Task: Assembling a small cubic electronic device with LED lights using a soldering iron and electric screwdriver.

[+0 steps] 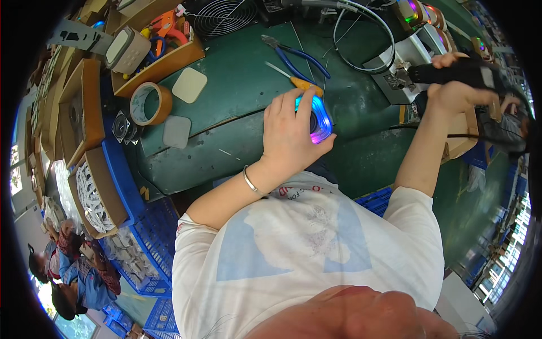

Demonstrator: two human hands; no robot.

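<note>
My left hand (291, 124) is closed round a small speaker (323, 120) with a dark round centre and a ring glowing blue to purple, just above the green bench. My right hand (460, 90), raised at the far right, grips a thick black barrel-shaped tool (440, 74); motion blur hides its exact kind. The tool's left end lies by a metal fixture (389, 79). Just beyond my left hand lie an orange-handled screwdriver (306, 83) and blue-handled cutting pliers (302, 63).
To the left are a tape roll (164, 104), a cream rounded panel (189, 85), a grey one (177, 132) and a loose speaker driver (121, 127). A cardboard box (116, 200) holds white cables. A fan grille (226, 17) and a looped cable (337, 42) sit at the back.
</note>
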